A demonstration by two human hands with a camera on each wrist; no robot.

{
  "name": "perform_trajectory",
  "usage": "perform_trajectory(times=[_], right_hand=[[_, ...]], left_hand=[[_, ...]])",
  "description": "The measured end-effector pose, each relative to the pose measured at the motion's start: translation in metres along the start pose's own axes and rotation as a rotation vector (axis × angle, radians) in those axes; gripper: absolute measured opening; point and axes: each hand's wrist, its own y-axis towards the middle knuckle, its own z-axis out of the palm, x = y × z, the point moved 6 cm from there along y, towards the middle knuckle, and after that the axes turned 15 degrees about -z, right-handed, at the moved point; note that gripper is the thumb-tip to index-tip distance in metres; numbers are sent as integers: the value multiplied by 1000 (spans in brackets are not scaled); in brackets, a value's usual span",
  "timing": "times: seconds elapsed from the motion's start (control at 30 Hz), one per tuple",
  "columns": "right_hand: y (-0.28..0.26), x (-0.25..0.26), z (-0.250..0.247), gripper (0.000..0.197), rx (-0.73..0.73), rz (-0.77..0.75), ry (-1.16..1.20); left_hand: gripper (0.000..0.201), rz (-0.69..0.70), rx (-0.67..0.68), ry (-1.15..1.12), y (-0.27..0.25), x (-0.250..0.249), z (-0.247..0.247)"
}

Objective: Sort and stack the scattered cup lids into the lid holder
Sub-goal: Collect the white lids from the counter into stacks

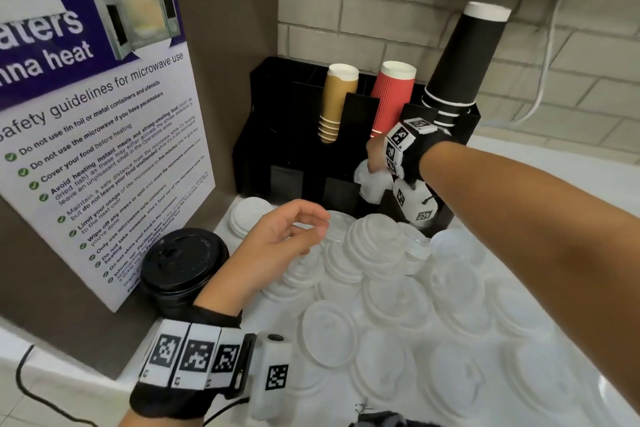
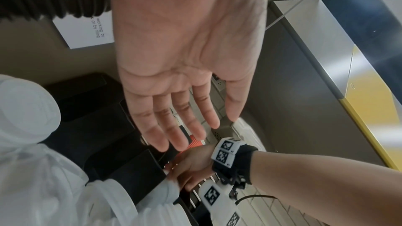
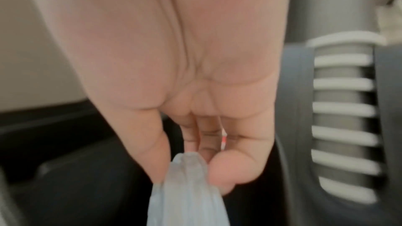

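Several white cup lids [image 1: 381, 302] lie scattered and partly stacked on the white counter. A black holder [image 1: 277, 135] stands at the back with slots along its front. My right hand [image 1: 375, 163] pinches a small stack of white lids [image 1: 374, 185] at the holder's front right slot; in the right wrist view thumb and fingers clamp the lids [image 3: 187, 195]. My left hand [image 1: 294, 236] hovers over the lid pile, fingers relaxed and empty; in the left wrist view the left hand [image 2: 185, 118] shows an open palm with straight fingers.
A stack of black lids [image 1: 183, 260] sits at the left by a wall poster [image 1: 104, 135]. Tan cups [image 1: 334, 104], red cups [image 1: 391, 97] and black cups [image 1: 460, 59] stand inverted in the holder's top. A brick wall lies behind.
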Motion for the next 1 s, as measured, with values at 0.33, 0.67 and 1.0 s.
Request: perform_trajectory(times=[0.33, 0.67, 1.0], right_hand=[[-111, 25, -53, 26, -329, -105, 630], [-156, 98, 31, 36, -548, -185, 1303], [-166, 122, 49, 82, -738, -278, 1130]], left_hand=[[40, -30, -89, -260, 7, -1, 8], [53, -48, 251, -853, 3, -4, 30], [56, -190, 275, -796, -5, 11, 48]])
